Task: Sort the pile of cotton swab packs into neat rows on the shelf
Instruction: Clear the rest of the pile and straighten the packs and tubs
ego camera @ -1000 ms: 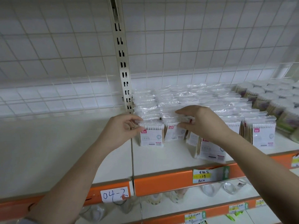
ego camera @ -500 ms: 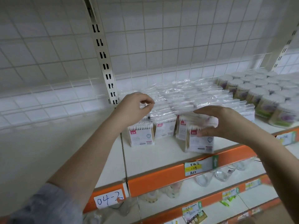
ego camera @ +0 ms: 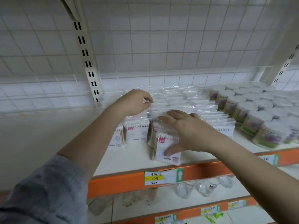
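Note:
Several clear packs of cotton swabs (ego camera: 174, 101) stand in rows on the white shelf (ego camera: 132, 159). My left hand (ego camera: 134, 102) has curled fingers pinching the plastic top of a pack in the left rows. My right hand (ego camera: 186, 130) lies with straight fingers over the tops of the front packs, its thumb pressing the face of the frontmost pack (ego camera: 166, 149), which leans near the shelf's front edge. Two upright packs (ego camera: 135, 131) stand to the left of it.
Round tubs of swabs with purple labels (ego camera: 252, 113) fill the shelf's right side. A slotted upright (ego camera: 87, 62) and wire grid back the shelf. An orange front rail (ego camera: 116, 181) carries a price tag (ego camera: 163, 177). Clear bottles (ego camera: 203, 188) sit on the shelf below.
My left hand moved back and up along the left rows. My right hand spread flat over the front packs, with its thumb now on the frontmost pack. The view shifted left.

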Demonstrator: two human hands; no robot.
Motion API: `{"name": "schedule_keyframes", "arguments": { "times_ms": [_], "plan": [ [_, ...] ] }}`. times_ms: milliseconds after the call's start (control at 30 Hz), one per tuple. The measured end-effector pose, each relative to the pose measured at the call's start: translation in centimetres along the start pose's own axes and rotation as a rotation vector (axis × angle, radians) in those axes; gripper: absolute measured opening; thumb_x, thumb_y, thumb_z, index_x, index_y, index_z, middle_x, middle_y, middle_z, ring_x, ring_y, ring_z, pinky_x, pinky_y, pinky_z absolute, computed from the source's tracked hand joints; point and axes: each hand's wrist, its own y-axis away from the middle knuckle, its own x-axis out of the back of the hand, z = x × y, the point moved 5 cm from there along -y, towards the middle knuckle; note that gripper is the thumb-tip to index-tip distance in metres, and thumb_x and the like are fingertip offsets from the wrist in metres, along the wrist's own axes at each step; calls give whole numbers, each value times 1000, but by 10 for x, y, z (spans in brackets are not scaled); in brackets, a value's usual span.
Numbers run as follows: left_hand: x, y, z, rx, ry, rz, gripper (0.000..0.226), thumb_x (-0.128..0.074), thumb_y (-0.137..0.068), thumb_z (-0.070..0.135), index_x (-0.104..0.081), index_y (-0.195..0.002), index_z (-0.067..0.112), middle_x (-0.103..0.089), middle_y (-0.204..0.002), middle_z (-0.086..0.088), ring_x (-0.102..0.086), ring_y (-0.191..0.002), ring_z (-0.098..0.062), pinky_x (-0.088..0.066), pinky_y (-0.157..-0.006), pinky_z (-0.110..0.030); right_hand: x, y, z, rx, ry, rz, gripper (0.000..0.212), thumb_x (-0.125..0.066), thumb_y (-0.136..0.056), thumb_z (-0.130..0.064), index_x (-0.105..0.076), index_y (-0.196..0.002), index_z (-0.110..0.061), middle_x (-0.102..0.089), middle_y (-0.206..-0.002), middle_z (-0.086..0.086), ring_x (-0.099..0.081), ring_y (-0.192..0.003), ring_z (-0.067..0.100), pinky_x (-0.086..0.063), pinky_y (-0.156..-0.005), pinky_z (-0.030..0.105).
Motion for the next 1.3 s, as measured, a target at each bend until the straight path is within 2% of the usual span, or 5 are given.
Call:
{"name": "schedule_keyframes", "arguments": {
  "times_ms": [133, 300, 867, 1167, 1300],
  "plan": [
    [-2, 0, -1, 116, -13, -8, 24, -50, -96, 22, -65, -114, 20, -58, -127, 4, -51, -118, -15, -35, -91, -23, 3, -11, -1, 145, 51, -30, 96, -75, -59, -61, -29, -139, -34, -43, -132, 0, -43, -119, 23, -34, -91, 42],
    [0, 7, 0, 202, -34, -14, 25, -51, -95, 24, -64, -116, 19, -60, -125, 3, -52, -115, -15, -37, -92, -25, 2, -13, -4, 262, 30, -16, 86, -77, -64, -47, -31, -135, -30, -39, -118, 3, -50, -97, 24, -37, -91, 39],
    [-8, 0, -22, 101, 53, 86, 28, -51, -95, 29, -63, -119, 21, -61, -124, 6, -54, -113, -9, -37, -95, -21, -8, -34, 8, 192, -137, 52, 87, -77, -66, -32, -27, -137, -26, -39, -141, -4, -42, -126, 19, -13, -115, 34],
    [-2, -63, -14, 99, -199, -143, 46, -42, -98, 38, -44, -140, 18, -40, -147, 1, -38, -134, -19, -29, -106, -28, -2, -28, 19, 129, -124, -83, 111, -78, -65, -49, -6, -147, -32, -13, -156, -5, -15, -143, 12, 1, -118, 47],
    [-14, -79, -11, 95, -264, -230, 46, -43, -97, 40, -45, -139, 20, -45, -144, 2, -47, -123, -18, -36, -92, -24, -4, -30, 20, 88, -57, -77, 101, -74, -69, -47, -12, -147, -33, -18, -155, -4, -17, -143, 14, -6, -117, 50]
  ]
}}
